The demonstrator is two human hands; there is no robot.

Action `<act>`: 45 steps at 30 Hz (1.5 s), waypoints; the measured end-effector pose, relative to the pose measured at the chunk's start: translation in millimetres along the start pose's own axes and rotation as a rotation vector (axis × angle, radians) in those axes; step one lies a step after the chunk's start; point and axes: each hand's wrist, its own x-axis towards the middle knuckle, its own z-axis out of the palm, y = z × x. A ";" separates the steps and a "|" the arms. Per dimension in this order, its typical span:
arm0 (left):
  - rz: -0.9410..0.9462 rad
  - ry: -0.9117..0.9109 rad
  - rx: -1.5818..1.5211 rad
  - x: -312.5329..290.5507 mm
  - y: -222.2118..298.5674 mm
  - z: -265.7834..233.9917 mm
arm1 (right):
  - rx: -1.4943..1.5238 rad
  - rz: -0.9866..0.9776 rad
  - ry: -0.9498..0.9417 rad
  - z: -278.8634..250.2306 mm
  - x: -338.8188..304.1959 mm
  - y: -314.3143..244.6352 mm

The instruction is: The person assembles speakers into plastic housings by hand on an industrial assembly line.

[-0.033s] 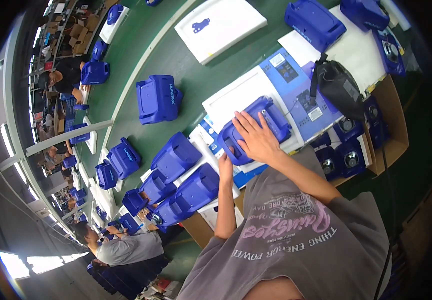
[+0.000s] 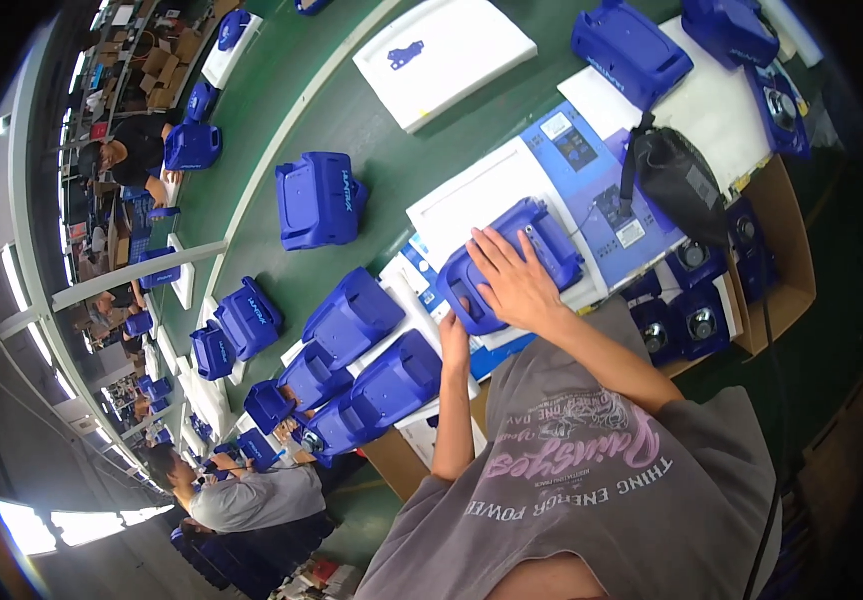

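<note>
Shelves (image 2: 157,80): upper left, in the background, loaded with brown cartons.
Worker in black (image 2: 134,150): upper left, beyond the green bench (image 2: 387,165), one arm reaching toward it.
Worker in grey (image 2: 257,497): lower left, at the bench's near edge, arms forward among blue parts.
Lone case (image 2: 314,200): blue, directly on the green surface, well apart from the hands.
Row of cases (image 2: 352,315): several blue ones close together, left of the hands, some overlapping in view.
Foam slab (image 2: 462,85): white, toward the top, a flat blue plate (image 2: 406,55) lying on it.
Left hand (image 2: 455,345): at the near left edge of the blue case (image 2: 549,242), thumb against its rim; the other fingers are hidden, so how far they close I cannot tell.
Blue case: in front of the person, lying over a white tray (image 2: 474,195), under both hands.
Right hand (image 2: 514,285): palm down on the case's upper face, fingers stretched out and a little apart, thumb spread.
Printed sheet (image 2: 597,240): light blue, just right of the tray.
Black bag (image 2: 677,180): mesh, across the sheet's right end.
Speakers (image 2: 702,322): round, set in blue panels, inside an open carton (image 2: 800,240) at right.
</note>
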 end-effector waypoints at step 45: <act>0.014 -0.212 -0.234 377.5 302.2 202.1 | 0.059 0.208 0.137 89.2 -28.6 107.8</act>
